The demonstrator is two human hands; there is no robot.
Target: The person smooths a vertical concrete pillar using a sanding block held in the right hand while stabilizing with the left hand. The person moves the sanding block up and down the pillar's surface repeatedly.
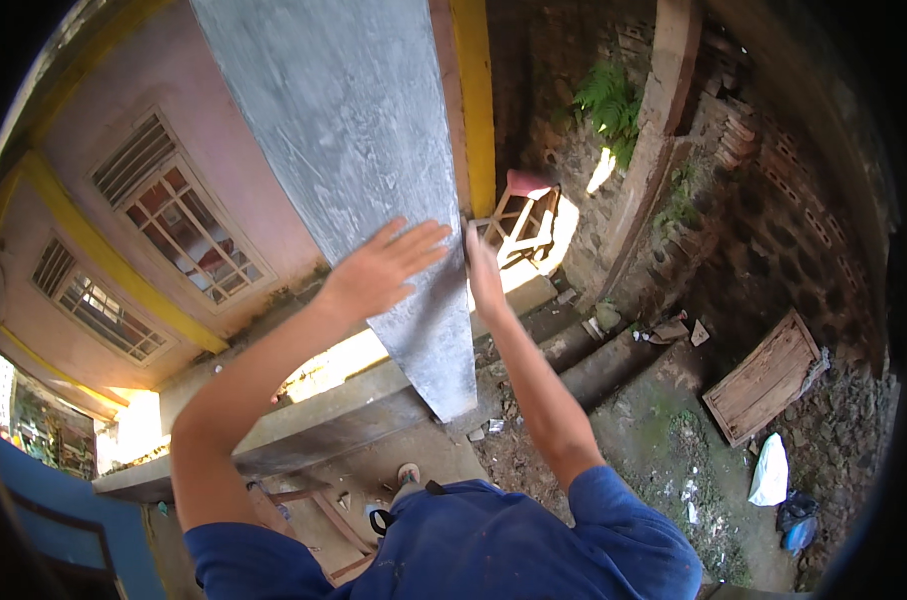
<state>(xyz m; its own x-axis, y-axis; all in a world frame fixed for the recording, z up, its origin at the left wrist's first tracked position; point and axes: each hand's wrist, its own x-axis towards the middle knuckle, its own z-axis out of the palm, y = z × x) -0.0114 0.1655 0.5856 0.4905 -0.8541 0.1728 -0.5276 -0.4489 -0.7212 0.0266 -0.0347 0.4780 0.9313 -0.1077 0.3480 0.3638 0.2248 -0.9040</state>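
A tall grey column [349, 110] with a streaky, smeared surface rises in front of me. My left hand [379, 270] lies against its front face, fingers spread, holding nothing I can see. At the column's right edge, my right hand [484, 270] is turned edge-on, its fingers stretched along the side. Between that palm and the column runs a dark strip; whether it is shadow or a thin thing, I cannot tell. The right palm itself is hidden.
A low concrete wall [324, 420] meets the column's foot. Beyond the column are a wooden-framed chair [519, 225] and a stone wall [774, 215]. A wooden panel [764, 378], a white sack [771, 470] and rubble lie at right. Wooden framing [339, 525] lies by my feet.
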